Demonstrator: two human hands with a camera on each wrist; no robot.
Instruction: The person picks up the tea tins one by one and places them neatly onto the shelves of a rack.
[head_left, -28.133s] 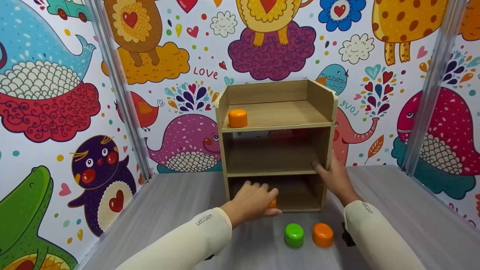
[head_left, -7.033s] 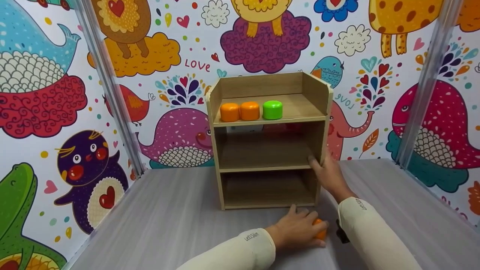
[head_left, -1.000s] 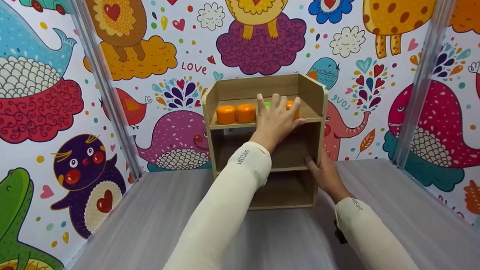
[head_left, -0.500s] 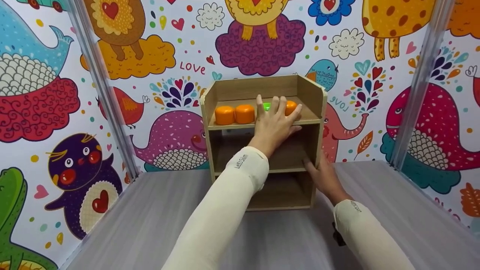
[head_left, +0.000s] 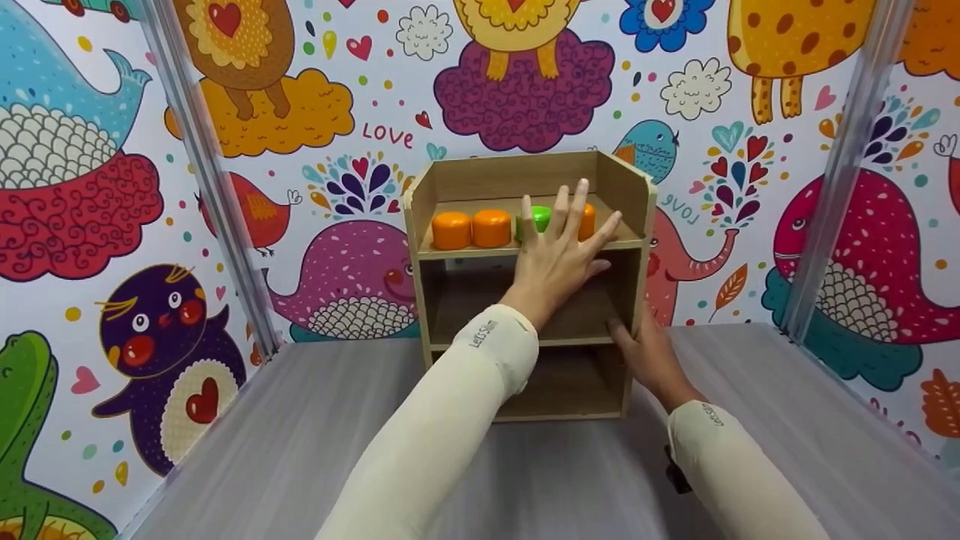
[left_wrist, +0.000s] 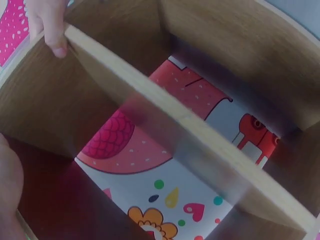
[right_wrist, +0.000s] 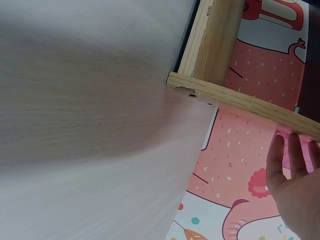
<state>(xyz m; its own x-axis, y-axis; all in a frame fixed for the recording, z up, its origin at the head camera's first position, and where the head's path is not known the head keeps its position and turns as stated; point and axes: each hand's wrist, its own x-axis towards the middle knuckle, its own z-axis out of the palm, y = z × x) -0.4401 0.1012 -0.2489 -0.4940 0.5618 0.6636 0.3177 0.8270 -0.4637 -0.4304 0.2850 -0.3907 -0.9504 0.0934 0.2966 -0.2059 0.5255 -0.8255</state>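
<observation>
A small wooden shelf unit (head_left: 525,341) with three levels stands on the table. Along its top level sit two orange plastic cylinders (head_left: 451,230) side by side, then a green cylinder (head_left: 537,217), then another orange cylinder (head_left: 588,222) at the right. My left hand (head_left: 559,259), fingers spread and straight, is in front of the green and right-hand orange cylinders, partly hiding both. My right hand (head_left: 651,352) grips the unit's right side panel, thumb inside at the middle level. In the right wrist view its fingers (right_wrist: 295,157) lie against the panel's outside.
The grey table (head_left: 322,435) spreads around the unit. Printed cartoon wall panels (head_left: 375,75) rise behind and at both sides, joined by metal posts (head_left: 214,180). The unit's back is partly open, showing the wall print (left_wrist: 150,165).
Earlier only one orange cylinder was on the top level; now the green one and the other orange ones stand there too. Just now my left fingers have spread away from the right-hand orange one.
</observation>
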